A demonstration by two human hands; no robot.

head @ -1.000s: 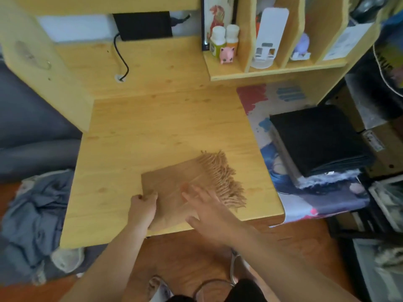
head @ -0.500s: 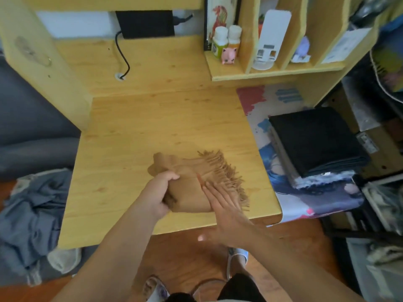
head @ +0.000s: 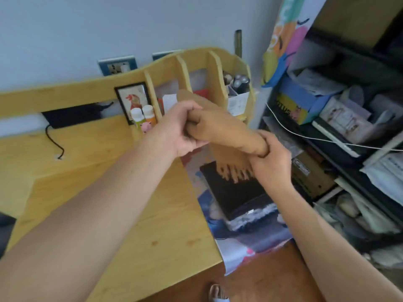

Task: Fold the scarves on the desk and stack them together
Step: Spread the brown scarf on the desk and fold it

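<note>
Both hands carry the folded tan fringed wool scarf (head: pixel 220 129) in the air, above the right end of the pale wooden bench (head: pixel 135 205). The left hand (head: pixel 176 129) has its fingers (head: pixel 190 140) curled round the scarf's upper left end, and the right hand (head: pixel 272 162) clamps the lower right end with fingers wrapped over the fold. The scarf's long axis therefore slopes from upper left down to lower right, and its fringe hangs loose between the hands.

The relation that matters is vertical: directly beneath the fringe lies the stack of folded scarves, a black one on top of a pale grey one (head: pixel 237 192), resting on the colourful printed mat (head: pixel 239 245) that covers the bench's right end. The fringe tips overlap the black top in this view; whether they touch it cannot be told. The right hand is the nearer to the stack, so the tan bundle probably only needs lowering, with its long axis turned to match the pile's.

Behind the hands, the wooden desk organiser with upright dividers (head: pixel 209 68) holds papers and a white box of dark cylindrical items at its right end. Two small white-capped bottles (head: pixel 142 115) and a pink pig figurine (head: pixel 146 127) stand beside a framed picture (head: pixel 134 100).
</note>
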